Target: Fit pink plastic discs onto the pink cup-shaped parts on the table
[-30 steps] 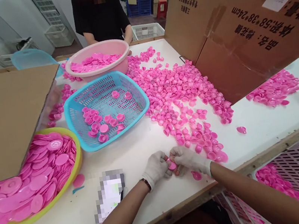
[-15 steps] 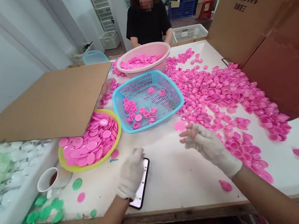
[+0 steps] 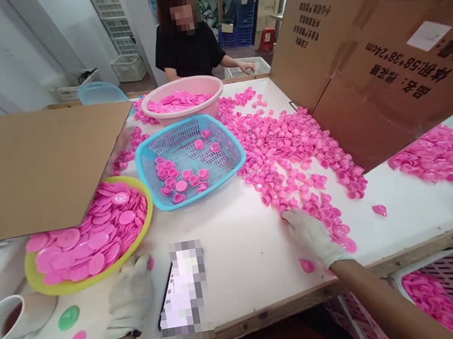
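Observation:
My left hand, in a pale glove, is low over the table by the front rim of the yellow basin. Its fingers point down beside a small pink disc, tips hidden. The basin holds a heap of flat pink discs. My gloved right hand is at the near edge of a spread of small pink plastic cups. Its fingers are bent together at the pieces; what is between them is hidden. The blue basket beyond holds several pink cups.
A phone lies between my hands. A mug of dark liquid and green discs are at left. Cardboard overhangs the yellow basin; a carton stands right. A person sits opposite behind a pink basin.
The view has swung right. My right hand has moved to the pink cups, my left toward the yellow basin. One more piece lies in the blue basket. The person's arm now extends sideways.

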Motion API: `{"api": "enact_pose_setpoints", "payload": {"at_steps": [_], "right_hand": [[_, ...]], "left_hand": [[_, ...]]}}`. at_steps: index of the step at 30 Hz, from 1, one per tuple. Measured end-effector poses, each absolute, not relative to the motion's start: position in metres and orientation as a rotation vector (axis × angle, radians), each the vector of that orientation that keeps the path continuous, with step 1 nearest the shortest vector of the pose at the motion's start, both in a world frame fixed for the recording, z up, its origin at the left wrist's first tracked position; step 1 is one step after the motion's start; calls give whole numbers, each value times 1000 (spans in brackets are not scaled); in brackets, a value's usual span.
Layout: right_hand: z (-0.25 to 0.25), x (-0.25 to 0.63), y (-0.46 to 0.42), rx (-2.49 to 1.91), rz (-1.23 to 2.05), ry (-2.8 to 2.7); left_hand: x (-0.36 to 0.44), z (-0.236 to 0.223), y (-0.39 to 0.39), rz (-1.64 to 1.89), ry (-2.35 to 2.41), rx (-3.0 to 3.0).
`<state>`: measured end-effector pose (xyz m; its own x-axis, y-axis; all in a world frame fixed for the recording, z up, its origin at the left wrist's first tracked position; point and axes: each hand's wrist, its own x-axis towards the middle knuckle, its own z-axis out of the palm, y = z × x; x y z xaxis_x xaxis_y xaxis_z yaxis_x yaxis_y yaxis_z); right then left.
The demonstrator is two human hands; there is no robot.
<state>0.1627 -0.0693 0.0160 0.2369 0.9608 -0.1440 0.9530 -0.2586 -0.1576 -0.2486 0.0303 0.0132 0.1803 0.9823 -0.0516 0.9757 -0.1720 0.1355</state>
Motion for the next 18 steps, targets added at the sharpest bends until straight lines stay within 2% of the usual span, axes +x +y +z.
{"api": "enact_pose_setpoints", "payload": {"at_steps": [5, 9, 11, 15, 18], "right_hand": [[7, 139, -72, -2313, 376, -2070], [7, 132, -76, -2155, 488, -1976], [10, 130, -75, -2063, 775, -1779], [18, 122, -71, -1952, 1547, -1339], [21, 118, -68, -1982, 1585, -1271]], "left_hand": [[-254, 9, 9, 138, 1982, 2295], [-259, 9, -7, 223, 2083, 2015], [-259, 15, -11, 343, 2047, 1813], [-242, 33, -12, 572, 1819, 1512], [-206, 41, -15, 640, 1541, 1313]]}}
